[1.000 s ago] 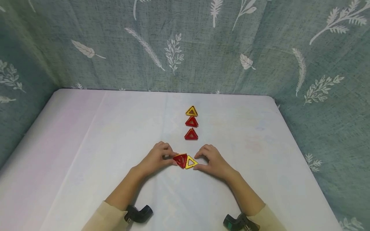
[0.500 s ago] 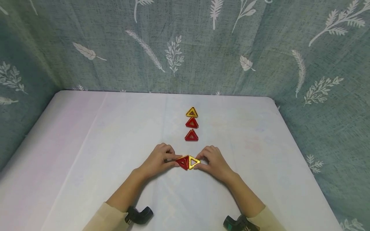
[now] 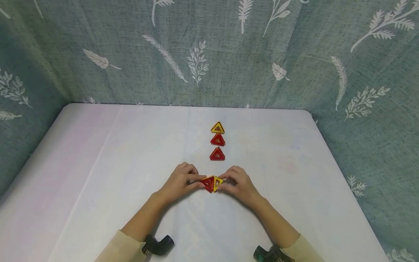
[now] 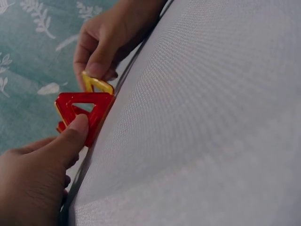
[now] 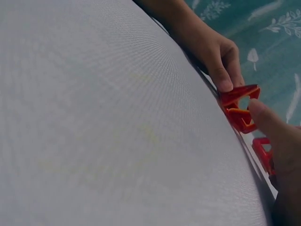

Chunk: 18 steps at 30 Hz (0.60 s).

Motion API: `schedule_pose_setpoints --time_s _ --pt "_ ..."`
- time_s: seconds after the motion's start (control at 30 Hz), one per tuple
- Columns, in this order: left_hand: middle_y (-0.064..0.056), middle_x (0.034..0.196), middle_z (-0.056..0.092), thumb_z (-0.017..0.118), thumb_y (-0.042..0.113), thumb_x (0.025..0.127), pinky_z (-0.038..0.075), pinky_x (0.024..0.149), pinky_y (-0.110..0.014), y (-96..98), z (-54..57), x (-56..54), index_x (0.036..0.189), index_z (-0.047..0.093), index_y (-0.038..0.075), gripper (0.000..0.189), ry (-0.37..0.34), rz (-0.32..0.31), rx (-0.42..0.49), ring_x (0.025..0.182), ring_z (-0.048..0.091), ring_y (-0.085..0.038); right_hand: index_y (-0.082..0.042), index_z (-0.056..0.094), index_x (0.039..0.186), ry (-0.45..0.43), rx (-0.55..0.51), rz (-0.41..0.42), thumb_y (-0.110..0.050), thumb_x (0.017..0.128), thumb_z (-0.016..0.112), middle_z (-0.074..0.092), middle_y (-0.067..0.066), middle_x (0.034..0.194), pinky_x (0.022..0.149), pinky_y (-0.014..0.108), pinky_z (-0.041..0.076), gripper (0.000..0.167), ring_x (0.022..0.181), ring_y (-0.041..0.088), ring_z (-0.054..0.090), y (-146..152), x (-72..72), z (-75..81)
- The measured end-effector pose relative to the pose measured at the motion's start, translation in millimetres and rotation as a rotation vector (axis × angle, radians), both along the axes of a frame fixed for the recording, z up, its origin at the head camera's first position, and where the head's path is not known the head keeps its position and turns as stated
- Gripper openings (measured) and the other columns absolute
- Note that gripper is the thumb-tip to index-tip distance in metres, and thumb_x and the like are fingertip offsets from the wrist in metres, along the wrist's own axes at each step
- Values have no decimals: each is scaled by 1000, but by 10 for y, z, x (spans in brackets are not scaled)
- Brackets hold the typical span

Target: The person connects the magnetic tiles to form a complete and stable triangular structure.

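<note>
Near the middle of the table, my left hand (image 3: pixel 180 180) pinches a cluster of red triangular magnetic tiles (image 3: pixel 207 183) between thumb and fingers. An orange or yellow edge shows along the cluster's top. A yellow triangular magnetic tile (image 3: pixel 217 183) with an open centre touches the red cluster's right side and tilts up from the table. Thumb and fingers of my right hand (image 3: pixel 240 183) pinch its outer part. In the left wrist view, the left thumb presses the red face (image 4: pixel 87 97), with the yellow tile (image 4: pixel 99 85) behind it.
Farther back, in a line, stand a yellow triangular piece (image 3: pixel 217 128), a red one (image 3: pixel 217 139) and another red one (image 3: pixel 217 154). They sit on the white-covered table (image 3: pixel 131 153). A green leaf-patterned curtain (image 3: pixel 229 72) encloses the back and sides.
The red cluster and the yellow tile have shifted slightly right. The right hand has closed in on the yellow tile, which now looks narrower and more tilted up. The back pieces stay put.
</note>
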<state>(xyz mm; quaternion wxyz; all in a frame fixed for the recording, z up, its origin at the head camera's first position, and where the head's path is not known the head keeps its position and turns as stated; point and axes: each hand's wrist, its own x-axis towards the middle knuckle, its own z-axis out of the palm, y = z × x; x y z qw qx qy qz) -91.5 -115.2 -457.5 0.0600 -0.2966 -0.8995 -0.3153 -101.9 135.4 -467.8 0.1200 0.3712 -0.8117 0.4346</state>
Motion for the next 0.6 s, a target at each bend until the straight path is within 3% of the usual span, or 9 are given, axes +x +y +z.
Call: schedule_pose_setpoints --time_s 0.2,0.47,0.6 --pt "8 82 55 78 32 76 38 74 -30 40 -8 -2 101 76 17 29 41 12 -39 80 44 -9 -5 73 98 36 56 -27 -23 64 85 60 2 84 70 26 42 40 77 13 52 -65 8 -3" --pt "5 80 57 77 33 77 40 73 -30 95 -56 4 99 76 13 30 250 3 -77 77 47 -12 -3 74 100 12 72 -55 -22 62 85 63 2 82 70 27 40 44 75 13 54 -92 8 10" --pt "4 80 57 76 34 77 41 75 -30 110 -54 2 98 76 12 30 287 -1 -88 78 47 -12 -3 73 104 -31 98 -25 -22 65 85 64 1 84 72 29 41 46 78 14 56 -66 -11 26"
